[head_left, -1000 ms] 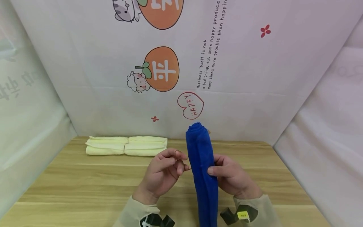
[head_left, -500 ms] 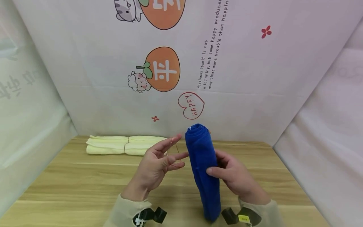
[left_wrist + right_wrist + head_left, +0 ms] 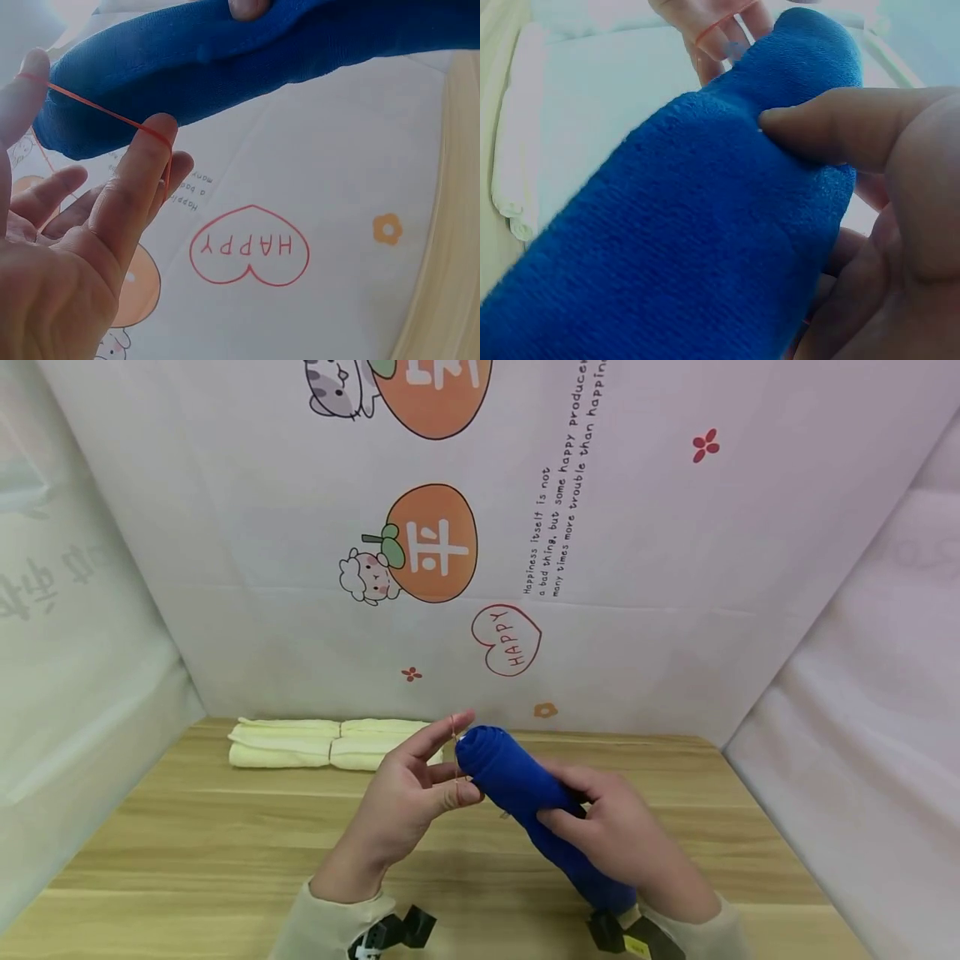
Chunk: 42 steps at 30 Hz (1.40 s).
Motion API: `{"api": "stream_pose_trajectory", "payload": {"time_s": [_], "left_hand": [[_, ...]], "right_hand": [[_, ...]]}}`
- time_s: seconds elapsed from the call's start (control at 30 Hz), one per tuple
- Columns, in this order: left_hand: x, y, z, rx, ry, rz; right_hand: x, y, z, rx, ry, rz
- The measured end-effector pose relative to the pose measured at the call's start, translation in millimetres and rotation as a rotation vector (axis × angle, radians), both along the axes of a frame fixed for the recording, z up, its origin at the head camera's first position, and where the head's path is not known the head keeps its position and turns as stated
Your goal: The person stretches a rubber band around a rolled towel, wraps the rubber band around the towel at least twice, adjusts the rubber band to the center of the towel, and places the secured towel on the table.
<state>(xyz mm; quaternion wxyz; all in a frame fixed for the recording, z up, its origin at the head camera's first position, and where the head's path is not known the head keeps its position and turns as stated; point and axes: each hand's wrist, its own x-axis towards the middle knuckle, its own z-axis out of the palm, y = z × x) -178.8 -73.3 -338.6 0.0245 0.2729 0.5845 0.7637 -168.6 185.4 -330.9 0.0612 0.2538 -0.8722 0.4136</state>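
A rolled blue towel (image 3: 517, 781) slants over the table, its spiral end pointing to the upper left. My right hand (image 3: 618, 827) grips it near the middle, the thumb (image 3: 802, 131) pressed on the near side and the other fingers behind. At the roll's upper end is my left hand (image 3: 401, 802), with fingers and thumb spread apart. An orange rubber band (image 3: 105, 112) is stretched over these fingers, and in the left wrist view it crosses in front of the roll's end.
A pale yellow rolled bundle (image 3: 281, 752), tied round its middle, lies at the back left of the wooden table (image 3: 187, 860). Behind stands a white printed backdrop (image 3: 622, 668), and white cloth walls (image 3: 862, 735) close off both sides.
The blue roll has tilted from near upright, its top end swinging left and down to my left hand. My left hand's fingers have spread, stretching the rubber band.
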Motion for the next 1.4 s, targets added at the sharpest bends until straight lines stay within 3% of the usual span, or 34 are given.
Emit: {"api": "stream_pose_trajectory", "payload": {"time_s": [0.13,0.27,0.4,0.57,0.7,1.0,1.1,1.23,1.4], "left_hand": [[2.2,1.2,0.7,-0.065,0.003,0.043],[4.3,3.5,0.1,-0.125,-0.002,0.084],[4.4,5.9,-2.2,-0.232,-0.002,0.124],[2.4,10.5,-4.1,-0.418,0.087,0.203],[1.8,13.4,-5.5,-0.479,0.136,0.263],[3.5,20.3,-6.0,-0.455,0.170,0.335],[4.4,21.5,-5.2,-0.471,0.178,0.362],[6.3,21.7,-2.7,-0.533,0.189,0.364],[8.3,22.1,-0.2,-0.691,0.317,0.320]], "right_hand": [[0.2,-1,-2.4,0.046,0.099,-0.015],[2.0,-3,-1.4,0.168,0.226,-0.057],[3.8,-7,-0.7,0.285,0.298,-0.099],[3.9,-10,-2.4,0.355,0.390,-0.107],[3.7,-12,-3.7,0.361,0.397,-0.115],[1.0,-17,-10.2,0.401,0.341,-0.133],[1.4,-20,-12.3,0.357,0.389,-0.086],[3.3,-23,-14.5,0.275,0.516,0.020],[7.5,-27,-16.3,0.240,0.554,0.088]]}}
